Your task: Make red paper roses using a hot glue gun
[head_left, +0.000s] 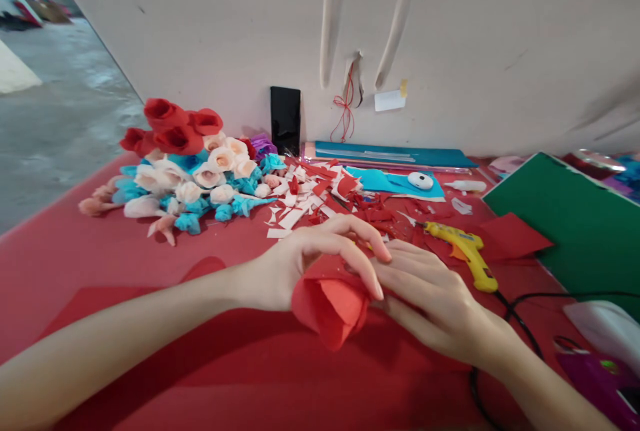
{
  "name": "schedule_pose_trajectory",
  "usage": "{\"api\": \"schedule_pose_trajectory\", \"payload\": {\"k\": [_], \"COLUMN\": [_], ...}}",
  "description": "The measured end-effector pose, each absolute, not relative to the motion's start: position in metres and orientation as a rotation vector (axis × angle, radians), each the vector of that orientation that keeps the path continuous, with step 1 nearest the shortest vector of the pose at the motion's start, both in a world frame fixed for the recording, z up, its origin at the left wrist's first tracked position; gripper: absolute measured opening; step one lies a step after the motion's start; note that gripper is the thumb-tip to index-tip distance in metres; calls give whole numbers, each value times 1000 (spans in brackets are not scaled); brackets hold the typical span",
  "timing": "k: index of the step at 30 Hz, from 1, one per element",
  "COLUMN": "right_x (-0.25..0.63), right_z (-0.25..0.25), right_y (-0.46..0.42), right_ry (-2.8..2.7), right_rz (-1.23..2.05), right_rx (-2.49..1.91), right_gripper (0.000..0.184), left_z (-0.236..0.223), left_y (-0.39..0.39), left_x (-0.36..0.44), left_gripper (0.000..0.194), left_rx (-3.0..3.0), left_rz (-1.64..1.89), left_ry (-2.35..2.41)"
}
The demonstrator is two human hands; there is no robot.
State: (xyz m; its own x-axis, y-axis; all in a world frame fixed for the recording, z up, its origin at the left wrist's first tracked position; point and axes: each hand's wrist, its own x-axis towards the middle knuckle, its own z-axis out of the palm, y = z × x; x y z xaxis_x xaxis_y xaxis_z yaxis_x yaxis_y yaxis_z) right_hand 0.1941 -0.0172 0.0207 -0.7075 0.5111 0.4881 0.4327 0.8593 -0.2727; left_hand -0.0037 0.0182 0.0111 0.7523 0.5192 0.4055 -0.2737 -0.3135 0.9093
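A rolled red paper flower (331, 304) sits in the middle of the red table (100, 264), held between both hands. My left hand (310, 254) curls over its top, fingers bent down onto the red petals. My right hand (425, 291) comes in from the right, its fingers pressed against the flower's side under the left fingers. A yellow glue gun (465, 248) lies just beyond my right hand, its black cord (515, 311) trailing toward me.
A heap of finished paper flowers (185, 164) in red, cream and blue lies at the back left. Red and white paper scraps (320, 198) litter the centre. A black phone (285, 119) leans on the wall. Blue sheets (395, 181), green board (575, 224).
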Motion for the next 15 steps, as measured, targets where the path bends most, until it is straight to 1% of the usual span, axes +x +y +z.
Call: {"api": "schedule_pose_trajectory", "payload": {"k": [3, 8, 13, 15], "right_x": [193, 192, 192, 193], "right_z": [21, 23, 22, 23], "right_y": [-17, -18, -17, -18], "right_ry": [-2454, -2527, -2534, -2544], "right_rz": [242, 329, 378, 410], "right_rx": [-683, -762, -769, -769], "right_gripper": [16, 23, 25, 25], "left_z": [10, 11, 12, 12], "left_y": [18, 16, 17, 17], "left_x": [-4, -5, -3, -2], "left_gripper": [21, 13, 19, 17], "left_rx": [1734, 1742, 1774, 1786], "left_rz": [783, 763, 767, 759], "left_ry": [227, 249, 272, 278]}}
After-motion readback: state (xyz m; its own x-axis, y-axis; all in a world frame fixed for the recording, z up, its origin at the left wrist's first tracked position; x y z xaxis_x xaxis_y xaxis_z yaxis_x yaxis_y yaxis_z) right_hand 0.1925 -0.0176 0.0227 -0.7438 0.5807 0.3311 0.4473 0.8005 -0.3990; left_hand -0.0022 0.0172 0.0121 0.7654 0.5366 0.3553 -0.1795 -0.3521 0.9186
